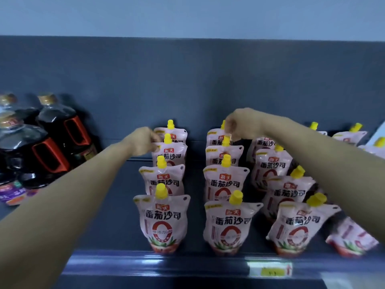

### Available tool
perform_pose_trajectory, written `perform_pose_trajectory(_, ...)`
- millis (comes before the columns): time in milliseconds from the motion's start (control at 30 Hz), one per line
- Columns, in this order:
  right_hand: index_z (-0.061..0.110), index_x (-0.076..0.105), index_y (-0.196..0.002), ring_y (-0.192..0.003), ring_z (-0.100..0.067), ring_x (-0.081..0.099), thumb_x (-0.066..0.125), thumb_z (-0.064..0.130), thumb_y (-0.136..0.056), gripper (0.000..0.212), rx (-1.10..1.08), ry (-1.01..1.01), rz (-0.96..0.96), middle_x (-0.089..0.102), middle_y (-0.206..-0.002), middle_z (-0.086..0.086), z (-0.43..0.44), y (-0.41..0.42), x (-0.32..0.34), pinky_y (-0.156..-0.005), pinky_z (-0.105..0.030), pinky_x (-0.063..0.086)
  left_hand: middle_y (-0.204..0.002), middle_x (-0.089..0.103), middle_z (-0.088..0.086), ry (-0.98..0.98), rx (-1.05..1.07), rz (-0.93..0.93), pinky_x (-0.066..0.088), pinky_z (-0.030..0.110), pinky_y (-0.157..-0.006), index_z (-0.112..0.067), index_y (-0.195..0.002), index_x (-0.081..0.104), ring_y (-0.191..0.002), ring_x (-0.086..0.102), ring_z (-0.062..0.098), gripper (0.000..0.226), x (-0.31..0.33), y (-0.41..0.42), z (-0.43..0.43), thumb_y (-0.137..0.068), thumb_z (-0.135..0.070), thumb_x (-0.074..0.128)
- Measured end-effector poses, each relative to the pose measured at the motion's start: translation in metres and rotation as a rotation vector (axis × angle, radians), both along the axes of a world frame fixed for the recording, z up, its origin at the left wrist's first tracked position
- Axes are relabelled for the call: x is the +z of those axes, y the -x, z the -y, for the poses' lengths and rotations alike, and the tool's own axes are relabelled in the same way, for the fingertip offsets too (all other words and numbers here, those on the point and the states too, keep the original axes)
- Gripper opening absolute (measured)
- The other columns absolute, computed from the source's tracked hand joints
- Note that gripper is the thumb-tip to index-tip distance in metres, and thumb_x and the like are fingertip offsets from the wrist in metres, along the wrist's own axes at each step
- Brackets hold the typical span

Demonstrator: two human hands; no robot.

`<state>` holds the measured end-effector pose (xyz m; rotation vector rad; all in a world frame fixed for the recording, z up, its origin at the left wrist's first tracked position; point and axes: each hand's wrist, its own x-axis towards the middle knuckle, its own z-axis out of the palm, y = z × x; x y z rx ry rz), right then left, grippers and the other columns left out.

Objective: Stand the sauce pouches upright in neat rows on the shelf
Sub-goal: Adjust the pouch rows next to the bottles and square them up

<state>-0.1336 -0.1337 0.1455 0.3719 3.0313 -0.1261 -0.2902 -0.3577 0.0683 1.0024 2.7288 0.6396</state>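
Pink sauce pouches with yellow caps stand upright in three rows on the dark shelf (116, 205). The left row runs back from a front pouch (164, 222). The middle row starts at another front pouch (227, 226). The right row's front pouch (298, 228) leans right. My left hand (141, 140) pinches the upper left corner of the left row's second-from-back pouch (173, 152). My right hand (241, 124) grips the top of the middle row's rearmost pouch (214, 136) beside its cap. One pouch (352, 240) lies toppled at the front right.
Dark soy sauce bottles (56, 130) with red handles crowd the shelf's left side. More pouches (350, 134) stand at the far right. A yellow price tag (270, 270) sits on the shelf's front rail. The grey back panel (187, 80) closes the shelf behind.
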Motion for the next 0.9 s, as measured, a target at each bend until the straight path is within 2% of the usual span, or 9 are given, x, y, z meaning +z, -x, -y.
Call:
perform_pose_trajectory(133, 0.011, 0.064, -0.118, -0.096, -0.023, 0.057, 0.066, 0.014, -0.084, 0.035, -0.010, 0.050, 0.094, 0.060, -0.101, -0.002, 0.000, 0.002, -0.014, -0.081, -0.029, 0.044, -0.069, 0.055, -0.002, -0.067, 0.045, 0.004, 0.034, 0.022, -0.072, -0.020, -0.055, 0.058, -0.072, 0.048, 0.012, 0.032, -0.005, 0.002, 0.001, -0.081, -0.003, 0.066)
perform_pose_trajectory(233, 0.014, 0.062, -0.121, -0.091, -0.023, 0.056, 0.062, 0.016, -0.088, 0.034, -0.013, 0.069, 0.073, 0.055, -0.095, 0.000, 0.000, 0.005, -0.021, -0.077, -0.032, 0.044, -0.077, 0.062, 0.008, -0.081, 0.052, 0.009, 0.035, 0.023, -0.073, -0.023, -0.051, 0.055, -0.081, 0.056, 0.020, 0.038, -0.005, 0.004, 0.004, -0.080, -0.002, 0.067)
perform_pose_trajectory(400, 0.015, 0.059, -0.125, -0.108, -0.023, 0.053, 0.060, 0.018, -0.091, 0.035, -0.013, 0.075, 0.054, 0.056, -0.121, -0.006, 0.001, 0.008, -0.026, -0.082, -0.027, 0.039, -0.095, 0.068, 0.013, -0.012, 0.045, 0.006, 0.039, 0.025, -0.077, -0.008, -0.075, 0.069, -0.083, 0.055, 0.018, 0.008, -0.001, 0.002, 0.004, -0.082, -0.005, 0.066)
perform_pose_trajectory(467, 0.013, 0.058, -0.127, -0.117, -0.024, 0.054, 0.060, 0.015, -0.090, 0.038, -0.023, 0.092, 0.018, 0.058, -0.128, -0.006, 0.003, 0.008, -0.021, -0.090, -0.029, 0.042, -0.096, 0.066, 0.007, 0.035, 0.015, 0.007, 0.043, 0.028, -0.084, -0.003, -0.093, 0.070, -0.094, 0.058, 0.021, 0.012, 0.004, 0.001, 0.003, -0.081, -0.007, 0.067)
perform_pose_trajectory(533, 0.012, 0.058, -0.126, -0.116, -0.024, 0.056, 0.060, 0.014, -0.089, 0.037, -0.015, 0.085, -0.044, 0.062, -0.126, -0.006, 0.003, 0.007, -0.013, -0.093, -0.029, 0.043, -0.100, 0.066, 0.009, 0.024, 0.011, -0.019, 0.046, 0.031, -0.087, -0.004, -0.099, 0.067, -0.098, 0.059, 0.025, 0.018, 0.011, 0.000, 0.003, -0.081, -0.006, 0.067)
perform_pose_trajectory(633, 0.014, 0.066, -0.113, -0.104, -0.020, 0.060, 0.062, 0.018, -0.088, 0.025, 0.032, 0.107, -0.133, 0.067, -0.112, -0.002, 0.007, 0.004, -0.002, -0.084, -0.026, 0.044, -0.090, 0.065, 0.004, -0.121, 0.025, -0.122, 0.041, 0.026, -0.073, -0.010, -0.090, 0.062, -0.085, 0.057, 0.021, 0.011, 0.030, -0.011, 0.007, -0.080, -0.010, 0.068)
perform_pose_trajectory(700, 0.016, 0.069, -0.100, -0.098, -0.020, 0.064, 0.064, 0.023, -0.087, 0.016, 0.079, 0.178, -0.130, 0.070, -0.098, 0.003, 0.016, -0.001, 0.003, -0.083, -0.028, 0.048, -0.080, 0.065, -0.002, -0.182, -0.035, -0.027, 0.043, 0.023, -0.068, -0.010, -0.083, 0.063, -0.078, 0.059, 0.015, 0.013, 0.041, -0.021, 0.013, -0.078, -0.019, 0.072)
perform_pose_trajectory(800, 0.017, 0.073, -0.097, -0.098, -0.022, 0.067, 0.066, 0.033, -0.084, 0.021, 0.168, 0.236, 0.040, 0.073, -0.105, 0.000, 0.031, -0.011, 0.007, -0.091, -0.036, 0.053, -0.075, 0.069, -0.004, -0.050, -0.211, 0.258, 0.048, 0.021, -0.072, -0.017, -0.083, 0.072, -0.071, 0.061, 0.005, 0.030, 0.051, -0.045, 0.027, -0.068, -0.043, 0.075)
perform_pose_trajectory(900, 0.024, 0.073, -0.098, -0.098, -0.016, 0.066, 0.070, 0.041, -0.079, 0.026, 0.169, 0.211, 0.196, 0.073, -0.098, 0.007, 0.041, -0.022, 0.005, -0.084, -0.024, 0.049, -0.080, 0.073, -0.011, 0.056, -0.236, 0.302, 0.047, 0.022, -0.080, -0.023, -0.085, 0.073, -0.076, 0.065, 0.000, 0.020, 0.042, -0.056, 0.035, -0.070, -0.036, 0.077)
